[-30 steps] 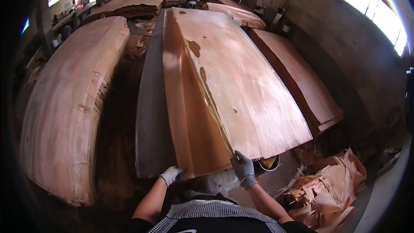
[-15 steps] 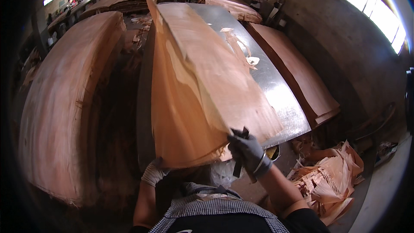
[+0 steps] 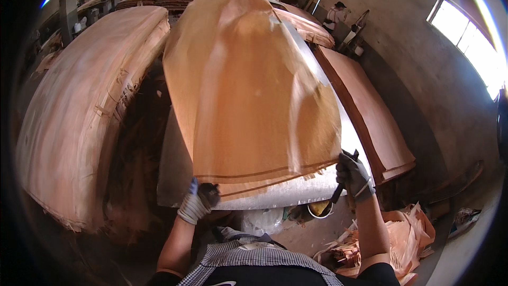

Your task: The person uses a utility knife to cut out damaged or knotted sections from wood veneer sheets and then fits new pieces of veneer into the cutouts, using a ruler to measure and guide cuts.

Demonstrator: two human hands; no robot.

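Observation:
A large, thin orange-brown wood veneer sheet (image 3: 243, 100) billows above a shiny metal-topped table (image 3: 259, 199). Its near edge faces me and bears darker stripes. My left hand (image 3: 198, 201), in a pale knitted glove with a dark palm, is closed at the sheet's near left corner. At the near right corner, my right hand (image 3: 353, 176) in a grey glove grips the sheet's edge. A slim dark tool (image 3: 337, 193) also sits in that right hand and points down; its kind I cannot make out.
Veneer stacks stand to the left (image 3: 84, 100) and right (image 3: 370, 111). Torn veneer scraps (image 3: 405, 233) lie on the floor at the lower right. Below the table's near edge are a bucket (image 3: 320, 212) and clear plastic (image 3: 262, 221). Another person (image 3: 334, 16) stands at the far right.
The veneer sheet, folded over before, has spread out and lifted across the table. My right hand has moved right with its corner, and my left hand has shifted slightly.

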